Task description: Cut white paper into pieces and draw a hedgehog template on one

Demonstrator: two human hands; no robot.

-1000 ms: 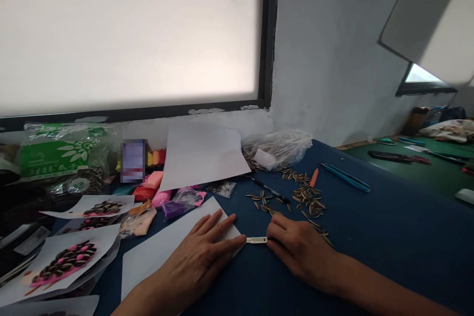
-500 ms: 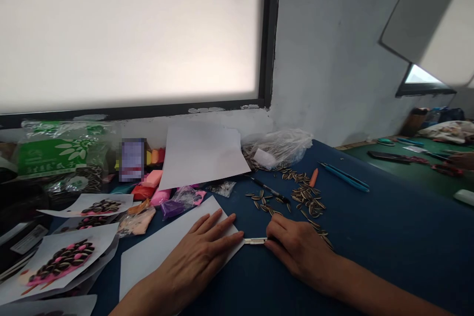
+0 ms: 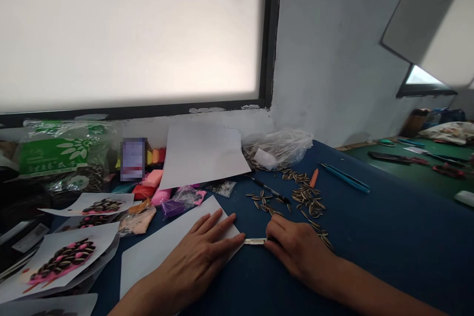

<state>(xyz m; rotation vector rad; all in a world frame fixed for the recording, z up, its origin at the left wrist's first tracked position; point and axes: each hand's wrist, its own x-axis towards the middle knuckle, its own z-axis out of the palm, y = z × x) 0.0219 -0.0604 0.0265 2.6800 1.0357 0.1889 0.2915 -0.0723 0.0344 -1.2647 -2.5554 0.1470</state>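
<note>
Paper sheet [image 3: 151, 252] lies near left on the blue table [image 3: 377, 237], left hand [image 3: 200, 252] spread pretty much flat over it. Right hand [image 3: 296, 244] is curled up, pinching one end of a small pale strip [image 3: 255, 241] between the two. Striped seeds [image 3: 309, 200] and a pen [image 3: 268, 187] sit farther back, blue tweezers [image 3: 346, 177] off right.

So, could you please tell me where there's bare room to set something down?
Blue tabletop is bare right of the seeds, between tweezers and right forearm; a smaller patch lies between left hand and that forearm. The left is crowded with printed pictures and coloured packets.
</note>
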